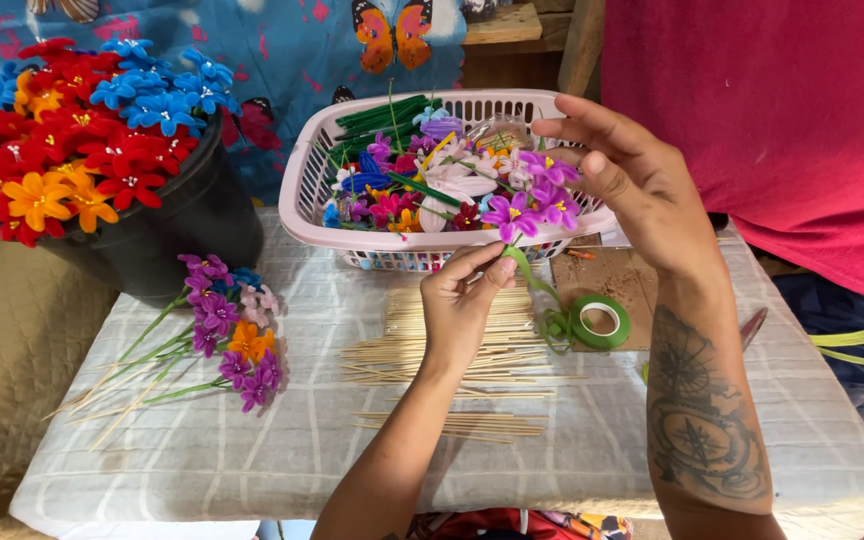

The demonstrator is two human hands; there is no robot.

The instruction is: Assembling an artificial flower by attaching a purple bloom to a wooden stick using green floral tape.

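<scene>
Purple fabric flowers (535, 196) on a thin green stem, slanting up and right from the left hand (464, 297), pinched at the base with green floral tape (529, 268); right hand (624, 178) above, fingers spread, touching blooms.

Basket (302, 190) behind sticks (452, 345), bucket (192, 215) left, tape roll (600, 322) right.
</scene>
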